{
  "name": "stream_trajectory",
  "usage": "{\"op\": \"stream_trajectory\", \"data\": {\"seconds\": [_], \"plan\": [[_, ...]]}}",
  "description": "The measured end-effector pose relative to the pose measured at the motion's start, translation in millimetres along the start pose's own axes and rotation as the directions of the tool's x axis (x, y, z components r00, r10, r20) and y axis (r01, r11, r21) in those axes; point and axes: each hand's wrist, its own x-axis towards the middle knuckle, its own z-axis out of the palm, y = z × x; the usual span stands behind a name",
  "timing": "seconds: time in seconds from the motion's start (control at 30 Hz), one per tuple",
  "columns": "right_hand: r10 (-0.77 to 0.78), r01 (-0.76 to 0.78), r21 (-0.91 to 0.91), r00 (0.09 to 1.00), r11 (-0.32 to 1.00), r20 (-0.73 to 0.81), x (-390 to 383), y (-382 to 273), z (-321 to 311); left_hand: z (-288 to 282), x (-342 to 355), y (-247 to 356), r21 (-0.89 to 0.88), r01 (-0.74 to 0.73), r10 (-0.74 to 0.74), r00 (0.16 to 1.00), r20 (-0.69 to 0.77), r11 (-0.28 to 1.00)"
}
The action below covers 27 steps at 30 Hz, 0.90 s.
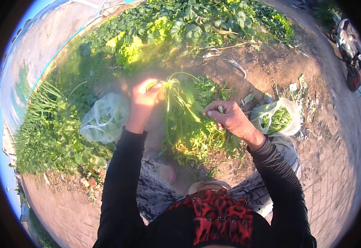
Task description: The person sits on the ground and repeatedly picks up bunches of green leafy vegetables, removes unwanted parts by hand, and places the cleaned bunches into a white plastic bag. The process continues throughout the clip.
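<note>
My left hand (144,101) is closed around the stem end of a bunch of leafy greens (184,99), held up in front of me. The thin pale stems and leaves hang from it toward the right. Just right of the bunch, my right hand (232,120) has its thumb and fingers pinched together. A small greenish bit shows by its fingers, too small to name. Below and between the hands are low green plants (201,144). A clear plastic bag (103,120) lies left of my left hand. Another plastic bag (294,124) with cut greens stands open beyond my right wrist.
Broad-leaved vegetables (197,27) grow across the far side of the plot. Long-leaved and leafy plants (52,124) fill the left side. Bare soil (267,66) lies at the far right, with paving (329,182) nearer. A parked motorbike (352,56) stands at the right edge.
</note>
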Motion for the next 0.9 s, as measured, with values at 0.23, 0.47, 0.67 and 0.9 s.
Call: {"op": "stream_trajectory", "data": {"seconds": [0.23,0.47,0.67,0.9], "plan": [[0.005,0.072,0.229,0.947,0.971,-0.321,4,-12,-22,33,-16,20,0.198,-0.237,0.175,0.941,0.289,0.951],[0.001,-0.016,-0.043,0.944,0.999,-0.329,-6,-36,-55,32,-22,18,-0.021,0.235,-0.213,0.914,0.345,0.972],[0.026,-0.026,-0.003,0.997,1.000,-0.071,-2,-13,-22,43,-27,-2,0.203,-0.146,0.079,0.949,0.305,0.968],[-0.002,-0.010,0.279,0.999,0.960,0.043,3,15,4,60,-44,0,0.509,-0.664,0.576,0.741,0.347,0.548]]}}
